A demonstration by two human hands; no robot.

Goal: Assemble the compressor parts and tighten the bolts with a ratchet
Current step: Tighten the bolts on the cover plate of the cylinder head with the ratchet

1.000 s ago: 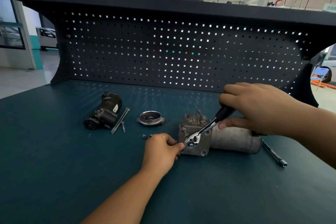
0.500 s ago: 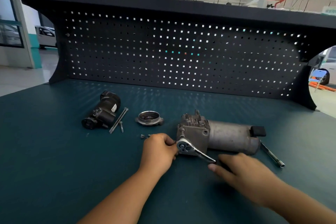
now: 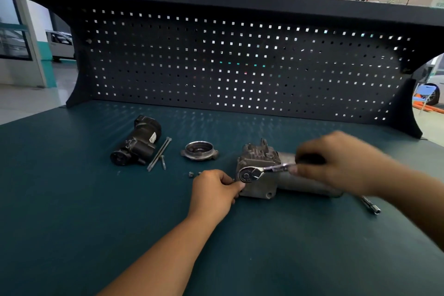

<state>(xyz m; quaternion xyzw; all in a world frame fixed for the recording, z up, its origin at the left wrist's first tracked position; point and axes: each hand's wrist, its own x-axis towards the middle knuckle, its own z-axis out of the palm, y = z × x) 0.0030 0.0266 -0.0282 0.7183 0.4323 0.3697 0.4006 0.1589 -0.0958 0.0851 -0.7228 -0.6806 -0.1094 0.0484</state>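
Observation:
A grey metal compressor (image 3: 260, 176) lies on its side on the teal bench, its cylindrical motor body running off to the right. The ratchet (image 3: 254, 172) has its round head seated on the compressor's left end face. My right hand (image 3: 336, 161) is closed around the ratchet's black handle, level with the head and blurred from motion. My left hand (image 3: 213, 191) rests on the bench with its fingertips pinched at the ratchet head. The bolt under the head is hidden.
A black compressor part (image 3: 137, 144) lies at left, with two long bolts (image 3: 159, 154) beside it. A round metal flange (image 3: 200, 150) sits in the middle, small loose bolts (image 3: 192, 174) in front of it. A socket extension (image 3: 371, 205) lies at right. A pegboard (image 3: 240, 67) backs the bench.
My right hand swung the ratchet handle from up behind the compressor down toward me, then back up to level. The ratchet head and my left hand stayed put.

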